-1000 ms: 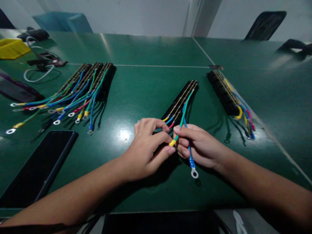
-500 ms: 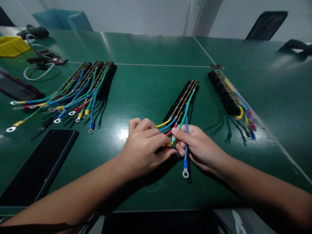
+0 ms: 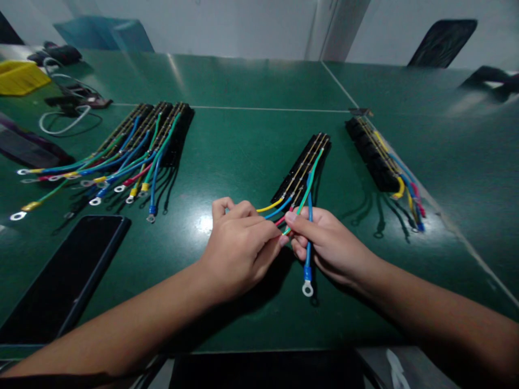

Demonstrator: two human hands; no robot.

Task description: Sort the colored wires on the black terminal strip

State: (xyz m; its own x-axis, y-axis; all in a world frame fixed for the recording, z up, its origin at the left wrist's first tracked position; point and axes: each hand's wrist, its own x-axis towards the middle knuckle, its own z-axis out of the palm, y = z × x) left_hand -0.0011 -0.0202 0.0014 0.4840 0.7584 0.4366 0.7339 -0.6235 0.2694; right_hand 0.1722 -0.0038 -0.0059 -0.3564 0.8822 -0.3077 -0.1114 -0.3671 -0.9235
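A black strip [image 3: 302, 167] with brass-coloured rails lies in the middle of the table, its wires running toward me. My left hand [image 3: 245, 243] is closed on the lower end of the green wire [image 3: 310, 181], hiding its tip. The yellow wire [image 3: 271, 206], a short blue wire and the red wire run in behind my left fingers. With thumb and fingers my right hand [image 3: 320, 237] pinches the green wire a little higher. A longer blue wire [image 3: 308, 259] passes through my right fingers, and its ring terminal [image 3: 307, 288] hangs below them.
Several similar wired strips [image 3: 178, 127] lie side by side at the left, and another strip [image 3: 371, 154] at the right. A phone [image 3: 60, 275] lies front left. Cables [image 3: 67, 121] and a yellow bin [image 3: 22, 77] are behind it.
My left fingers have closed further over the green wire's end, covering its yellow sleeve. The hanging blue wire has shifted very slightly left. My right hand is nearly still.
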